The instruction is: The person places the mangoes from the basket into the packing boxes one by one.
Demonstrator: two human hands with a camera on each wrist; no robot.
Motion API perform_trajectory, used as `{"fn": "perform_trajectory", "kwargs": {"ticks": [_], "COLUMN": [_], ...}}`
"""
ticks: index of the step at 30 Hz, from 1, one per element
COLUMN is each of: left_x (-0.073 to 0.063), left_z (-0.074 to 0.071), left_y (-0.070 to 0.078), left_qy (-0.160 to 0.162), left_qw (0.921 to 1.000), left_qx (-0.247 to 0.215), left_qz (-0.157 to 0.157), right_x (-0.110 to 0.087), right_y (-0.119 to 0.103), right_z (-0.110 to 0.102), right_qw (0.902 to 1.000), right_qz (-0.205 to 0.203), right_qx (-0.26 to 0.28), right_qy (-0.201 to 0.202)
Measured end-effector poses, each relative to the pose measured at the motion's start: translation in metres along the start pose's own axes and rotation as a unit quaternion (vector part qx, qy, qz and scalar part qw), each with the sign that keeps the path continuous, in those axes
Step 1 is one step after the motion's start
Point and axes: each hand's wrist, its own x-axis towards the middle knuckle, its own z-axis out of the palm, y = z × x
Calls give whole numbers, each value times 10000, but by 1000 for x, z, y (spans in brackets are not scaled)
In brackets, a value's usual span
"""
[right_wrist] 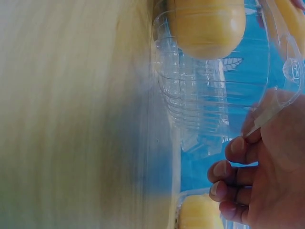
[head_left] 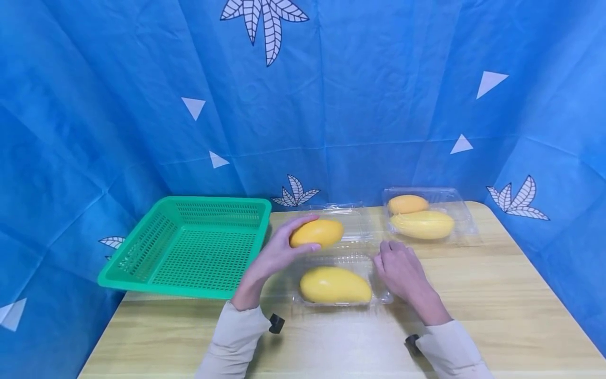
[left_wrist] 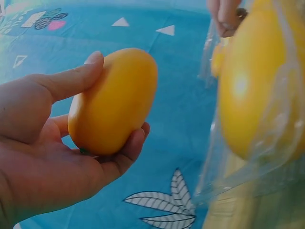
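Note:
My left hand (head_left: 279,247) grips an orange-yellow mango (head_left: 318,233), thumb on one side and fingers on the other, above a clear plastic clamshell box (head_left: 379,297) with its lid (head_left: 355,223) folded back. Inside that box lies a larger yellow fruit (head_left: 335,285), smooth and oval. At the box's right side is my right hand (head_left: 401,268); in the right wrist view its thumb and forefinger pinch the clear rim (right_wrist: 267,114), and the other fingers (right_wrist: 220,169) are curled. The left wrist view shows the held mango (left_wrist: 119,100) apart from the yellow fruit (left_wrist: 252,86).
A green perforated basket (head_left: 262,210) stands at the left of the wooden table (head_left: 502,295). At the back right, another clear box (head_left: 461,210) contains a small orange fruit (head_left: 408,203) and a longer yellow one (head_left: 423,225). A blue patterned cloth (head_left: 369,105) hangs behind the table.

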Motion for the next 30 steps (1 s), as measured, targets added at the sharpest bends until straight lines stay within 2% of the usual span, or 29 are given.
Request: {"fn": "perform_trajectory", "kwargs": {"ticks": [6, 12, 18, 23, 30], "left_x": [6, 7, 7, 8, 12], "left_z": [17, 35, 47, 56, 70], "left_y": [-6, -11, -13, -15, -13], "left_qy": [24, -182, -423, -586, -508], "left_qw": [9995, 9988, 9973, 9945, 9916], "left_qx": [281, 329, 458, 803, 1144], "left_qz": [-157, -325, -380, -341, -329], "right_x": [0, 1, 0, 1, 1], "right_y": [0, -1, -1, -2, -1], "right_z": [0, 0, 1, 1, 4], "right_qw": [10000, 10000, 10000, 9999, 9998], "right_qz": [-13, 0, 31, 85, 121], "right_qx": [10, 16, 18, 23, 90], "right_qy": [14, 8, -69, -103, -127]}}
